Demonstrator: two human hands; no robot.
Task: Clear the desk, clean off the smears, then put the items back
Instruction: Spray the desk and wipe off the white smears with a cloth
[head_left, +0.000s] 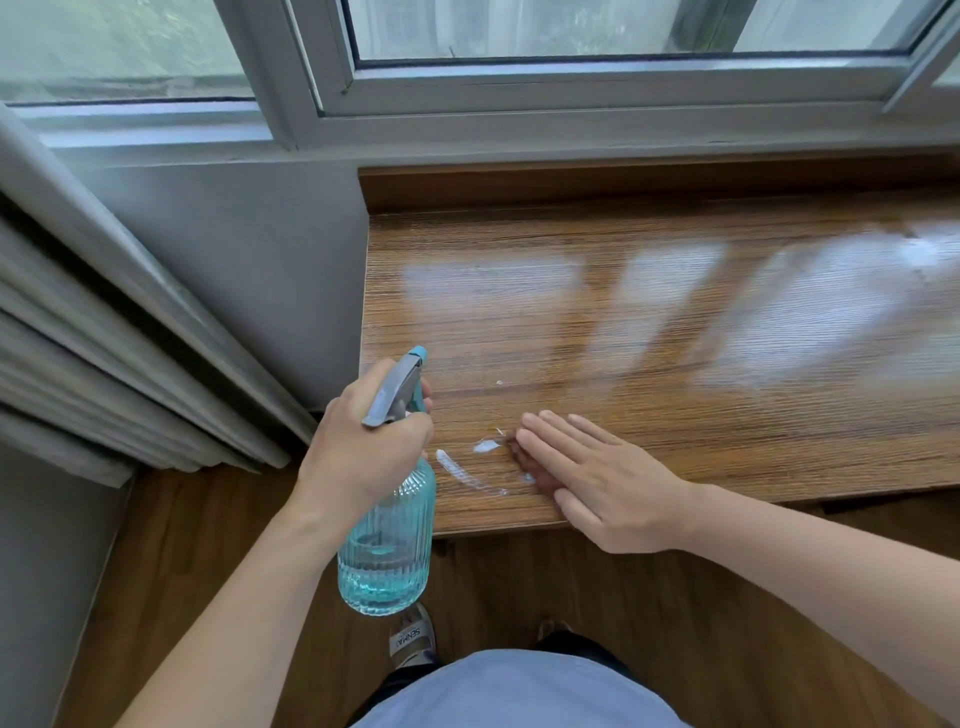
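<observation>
My left hand (363, 441) grips the spray bottle (387, 540) at its neck; ribbed, part-full, probably slippery lower down. My right hand (597, 483) lies flat on the counter (675, 322), smears (462, 470) between the hands.

the surface (675, 332) is a glossy wood-grain top under a window, its sheen showing pale reflections. white smears (470, 470) lie near its front left corner: a curved streak, a small blob beside it and a few specks farther back. the bottle (387, 540), ribbed clear blue plastic with a grey and teal trigger head, is held upright just off the front left edge, partly filled with blue liquid.
</observation>
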